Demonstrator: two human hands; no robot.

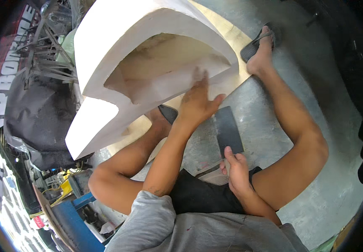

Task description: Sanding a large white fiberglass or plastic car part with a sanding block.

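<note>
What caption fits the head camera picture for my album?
Left hand up against a big white hollow shape, right hand by a dark rectangular sheet.

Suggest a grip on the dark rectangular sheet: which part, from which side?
Probably the near short end, from the person's side, thumb on top: the dark rectangular sheet looks flat and narrow, with that end toward the right hand.

A grey fabric T-shirt (pixel 215 235) with a loose, short left sleeve (pixel 153 212), small dark specks (pixel 188 229); black fabric shorts (pixel 202 197); dark thong-strapped flip-flops (pixel 250 51).
</note>
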